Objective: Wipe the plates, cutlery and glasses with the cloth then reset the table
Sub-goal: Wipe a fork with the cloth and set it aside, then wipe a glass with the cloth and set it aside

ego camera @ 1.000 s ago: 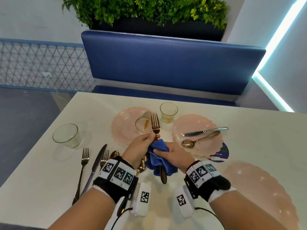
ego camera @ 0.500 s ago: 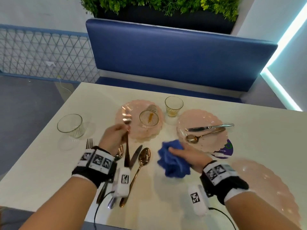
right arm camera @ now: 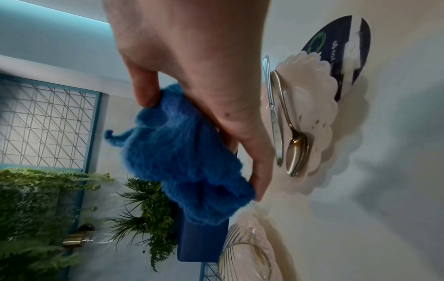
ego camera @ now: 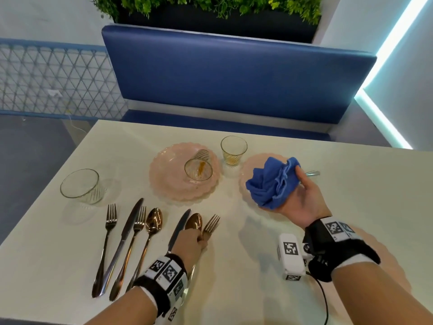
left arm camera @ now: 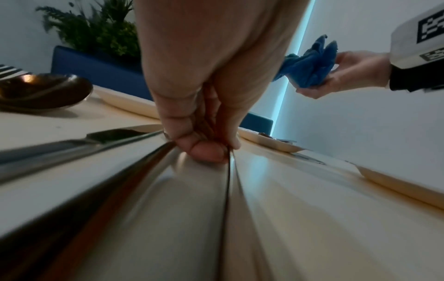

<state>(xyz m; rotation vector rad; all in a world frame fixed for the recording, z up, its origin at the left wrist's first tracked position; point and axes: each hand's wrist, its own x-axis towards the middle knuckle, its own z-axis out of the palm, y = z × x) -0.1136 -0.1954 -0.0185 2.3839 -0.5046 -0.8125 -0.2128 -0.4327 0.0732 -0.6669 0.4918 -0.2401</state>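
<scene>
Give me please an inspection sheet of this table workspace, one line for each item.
Surface: white table, dry as far as seen.
Job's things: blue cloth; gold fork laid at the right end of the cutlery row; tipped glass on pink plate; knife and spoon on the other plate.
Clutter: round sticker.
Hands: left hand pinches the fork; right hand holds the cloth, raised.
Cables: black wire from right wrist.
Surroundings: blue bench, plants.
</scene>
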